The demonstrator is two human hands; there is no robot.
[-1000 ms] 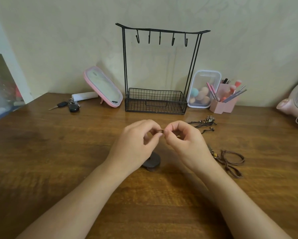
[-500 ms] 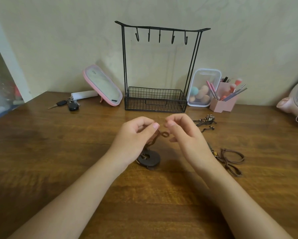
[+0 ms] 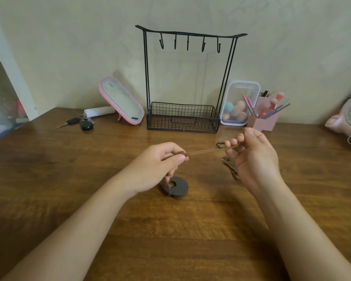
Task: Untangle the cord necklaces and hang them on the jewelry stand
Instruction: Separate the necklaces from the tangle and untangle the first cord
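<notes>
Thin brown cord necklace (image 3: 205, 151) stretched sideways, near level, before black wire jewelry stand (image 3: 182, 116); left hand (image 3: 160, 165), right hand (image 3: 253, 159) each pinching it.

Dim, warm, soft light; faint shadow on the wall (image 3: 73, 49) behind the stand (image 3: 182, 118). Far left and right of it, things smear and bow.

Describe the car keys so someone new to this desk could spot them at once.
Find the black wire jewelry stand at the back of the wooden table, then the pink mirror leaning left of it. The keys lie further left, beside a white tube: the only black-fobbed bunch there.
</notes>
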